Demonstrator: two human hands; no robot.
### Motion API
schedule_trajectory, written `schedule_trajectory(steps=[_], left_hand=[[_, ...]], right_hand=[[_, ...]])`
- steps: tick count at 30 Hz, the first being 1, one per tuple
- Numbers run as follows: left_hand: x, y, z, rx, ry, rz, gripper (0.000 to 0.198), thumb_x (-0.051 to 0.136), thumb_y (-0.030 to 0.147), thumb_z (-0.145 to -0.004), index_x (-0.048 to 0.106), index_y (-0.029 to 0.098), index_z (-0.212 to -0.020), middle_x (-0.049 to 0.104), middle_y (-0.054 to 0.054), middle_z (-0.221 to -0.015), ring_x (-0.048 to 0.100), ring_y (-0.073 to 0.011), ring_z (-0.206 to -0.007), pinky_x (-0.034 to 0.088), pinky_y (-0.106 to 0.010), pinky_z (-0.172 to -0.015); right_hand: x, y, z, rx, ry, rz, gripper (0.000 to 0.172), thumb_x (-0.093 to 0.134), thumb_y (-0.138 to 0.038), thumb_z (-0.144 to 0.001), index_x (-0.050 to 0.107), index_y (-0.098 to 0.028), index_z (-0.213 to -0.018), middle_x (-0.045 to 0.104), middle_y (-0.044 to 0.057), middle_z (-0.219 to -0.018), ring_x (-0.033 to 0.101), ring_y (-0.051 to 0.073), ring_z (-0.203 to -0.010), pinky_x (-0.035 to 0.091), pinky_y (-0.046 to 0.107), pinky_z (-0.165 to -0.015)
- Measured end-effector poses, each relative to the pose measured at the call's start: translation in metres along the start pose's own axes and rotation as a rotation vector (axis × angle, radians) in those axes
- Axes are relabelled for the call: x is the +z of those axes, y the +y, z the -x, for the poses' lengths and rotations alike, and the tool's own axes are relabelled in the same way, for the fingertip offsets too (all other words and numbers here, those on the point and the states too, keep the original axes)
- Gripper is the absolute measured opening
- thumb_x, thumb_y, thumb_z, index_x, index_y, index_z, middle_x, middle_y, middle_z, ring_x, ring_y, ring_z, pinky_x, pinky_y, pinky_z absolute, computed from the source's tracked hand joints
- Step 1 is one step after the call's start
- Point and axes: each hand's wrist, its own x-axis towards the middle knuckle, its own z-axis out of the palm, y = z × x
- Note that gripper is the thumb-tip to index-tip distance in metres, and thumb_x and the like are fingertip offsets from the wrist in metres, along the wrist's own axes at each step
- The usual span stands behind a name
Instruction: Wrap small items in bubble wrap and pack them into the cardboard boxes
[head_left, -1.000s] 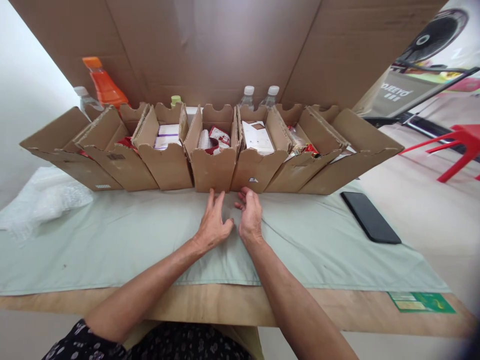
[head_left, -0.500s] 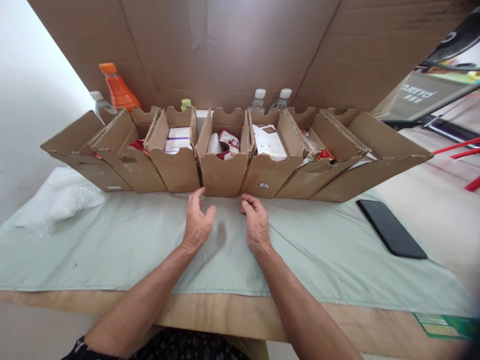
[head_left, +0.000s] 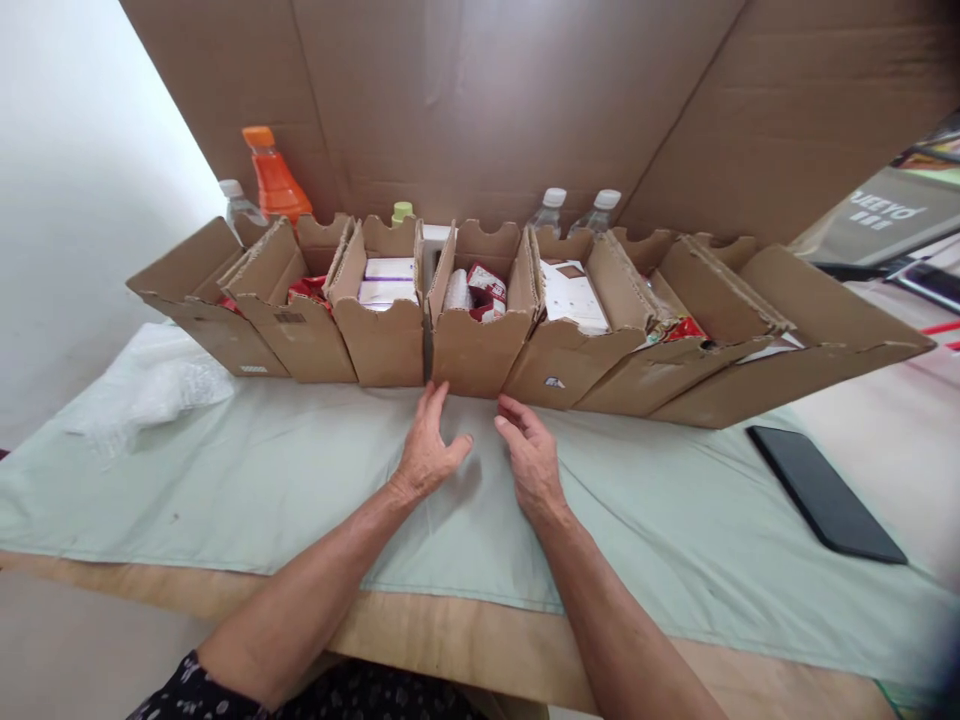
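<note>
My left hand (head_left: 433, 442) is open above the pale green cloth (head_left: 300, 480), thumb apart from the fingers, fingertips close to the lower front of the middle cardboard bin (head_left: 476, 350). Opposite it, my right hand (head_left: 532, 450) is also open and holds nothing, its fingertips near the same bin's lower right corner. Whether either hand touches the bin I cannot tell. Inside that bin are a dark red and white packet (head_left: 487, 285) and a bubble-wrapped item (head_left: 457, 290). Beside it, one bin holds white boxes (head_left: 388, 280) and another holds a white carton piece (head_left: 574, 298).
Several cardboard bins form a curved row before a tall cardboard panel (head_left: 510, 100). Behind them stand an orange bottle (head_left: 276, 180) and clear bottles with white caps (head_left: 551, 205). Bubble wrap (head_left: 165, 390) lies at left, a black phone (head_left: 825, 492) at right.
The whole view has shifted, so the bins and bottles appear farther right. Both hands stay near the middle bin's front, and the right hand's fingers look slightly straighter.
</note>
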Motion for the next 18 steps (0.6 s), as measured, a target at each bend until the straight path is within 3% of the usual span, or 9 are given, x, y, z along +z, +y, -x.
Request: schedule_trajectory(steps=[4,6,10,14,16,18], left_hand=[[0.002,0.006,0.002,-0.003,-0.063,-0.112,0.087,0.059,0.023,-0.082,0.031,0.009,-0.162,0.028,-0.025,-0.172,0.030,-0.0367,-0.161,0.030,-0.055,-0.131],[0.005,0.012,0.007,0.008,-0.117,-0.180,0.088,0.061,0.023,-0.081,0.031,0.006,-0.162,0.026,-0.027,-0.172,0.027,-0.0393,-0.162,0.024,-0.058,-0.132],[0.012,0.030,0.028,0.091,-0.283,-0.288,0.075,0.068,0.030,-0.084,0.049,0.008,-0.154,0.035,-0.026,-0.170,0.026,-0.0446,-0.161,0.009,-0.068,-0.131],[-0.002,0.050,0.070,0.256,-0.550,-0.405,0.066,0.060,0.043,-0.097,0.050,0.011,-0.154,0.034,-0.024,-0.170,0.021,-0.0444,-0.162,0.000,-0.073,-0.128],[-0.016,0.053,0.102,0.372,-0.676,-0.463,0.068,0.049,0.051,-0.104,0.044,0.011,-0.159,0.030,-0.026,-0.172,0.019,-0.0439,-0.163,0.004,-0.075,-0.128],[-0.027,0.048,0.136,0.471,-0.677,-0.466,0.068,0.040,0.056,-0.107,0.040,0.013,-0.160,0.032,-0.024,-0.172,0.023,-0.0428,-0.162,0.012,-0.074,-0.128]], right_hand=[[-0.001,0.001,0.000,-0.023,0.011,0.040,0.043,0.074,-0.050,-0.076,0.077,-0.022,-0.109,0.077,0.011,-0.123,0.069,0.028,-0.116,0.049,0.049,-0.109],[-0.001,0.000,0.000,-0.044,0.023,0.062,0.040,0.073,-0.051,-0.076,0.077,-0.021,-0.103,0.078,0.010,-0.118,0.069,0.027,-0.112,0.050,0.048,-0.107],[0.004,-0.006,0.000,-0.095,0.051,0.103,0.037,0.071,-0.053,-0.075,0.074,-0.021,-0.094,0.079,0.010,-0.103,0.069,0.026,-0.102,0.054,0.047,-0.098],[0.022,-0.038,0.006,-0.156,-0.012,0.131,0.034,0.068,-0.050,-0.080,0.071,-0.021,-0.096,0.077,0.007,-0.091,0.070,0.022,-0.083,0.057,0.041,-0.084],[0.040,-0.066,0.008,-0.206,-0.107,0.164,0.035,0.066,-0.047,-0.084,0.072,-0.021,-0.107,0.076,0.004,-0.088,0.068,0.019,-0.075,0.057,0.037,-0.078],[0.066,-0.098,0.007,-0.308,-0.254,0.278,0.044,0.062,-0.039,-0.088,0.068,-0.023,-0.128,0.075,0.001,-0.087,0.065,0.016,-0.070,0.055,0.035,-0.076]])
